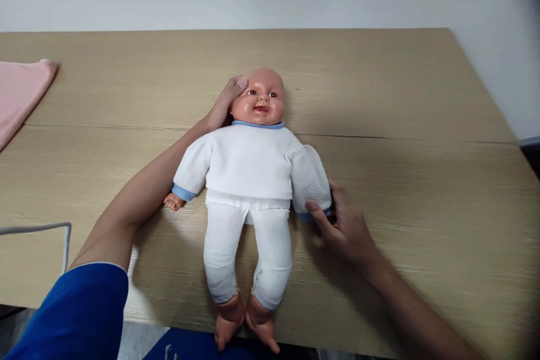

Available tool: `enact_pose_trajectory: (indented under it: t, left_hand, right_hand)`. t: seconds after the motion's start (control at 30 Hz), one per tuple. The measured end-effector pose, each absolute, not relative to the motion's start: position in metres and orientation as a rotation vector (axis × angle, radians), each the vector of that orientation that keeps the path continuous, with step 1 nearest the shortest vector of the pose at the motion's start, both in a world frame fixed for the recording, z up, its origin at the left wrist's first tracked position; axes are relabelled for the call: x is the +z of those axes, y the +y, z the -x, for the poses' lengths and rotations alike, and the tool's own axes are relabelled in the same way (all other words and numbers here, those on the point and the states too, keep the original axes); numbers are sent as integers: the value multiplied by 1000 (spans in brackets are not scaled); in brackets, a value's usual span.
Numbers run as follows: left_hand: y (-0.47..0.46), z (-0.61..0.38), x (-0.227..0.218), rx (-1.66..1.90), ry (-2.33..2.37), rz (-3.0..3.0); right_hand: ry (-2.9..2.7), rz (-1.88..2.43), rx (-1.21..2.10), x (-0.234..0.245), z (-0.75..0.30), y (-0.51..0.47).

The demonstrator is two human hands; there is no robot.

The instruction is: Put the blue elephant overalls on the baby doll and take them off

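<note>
A baby doll (253, 169) lies on its back on the wooden table (379, 84), head away from me. It wears a white fleece top with blue cuffs and collar, and white trousers. Its bare feet hang over the near edge. My left hand (225, 104) cups the side of the doll's head, fingers curled against it. My right hand (343, 225) pinches the blue cuff of the sleeve on the right side; the doll's hand on that side is hidden.
A folded pink cloth (19, 95) lies at the table's far left edge. A thin white cord (46, 232) shows at the lower left. A white wall rises behind the table.
</note>
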State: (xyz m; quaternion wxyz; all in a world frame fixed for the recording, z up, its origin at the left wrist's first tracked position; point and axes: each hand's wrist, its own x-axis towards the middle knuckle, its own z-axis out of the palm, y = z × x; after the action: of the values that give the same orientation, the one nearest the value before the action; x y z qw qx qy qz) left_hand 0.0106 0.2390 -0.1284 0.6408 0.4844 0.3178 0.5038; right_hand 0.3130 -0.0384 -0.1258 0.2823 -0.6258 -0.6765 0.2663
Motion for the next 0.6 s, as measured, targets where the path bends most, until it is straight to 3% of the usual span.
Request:
enact_pose_trajectory:
  t: [0.6]
  left_hand:
    - [240,-10,-130,1122,655,-1133]
  right_hand:
    - [-1793,1671,705,-127,-312,-38]
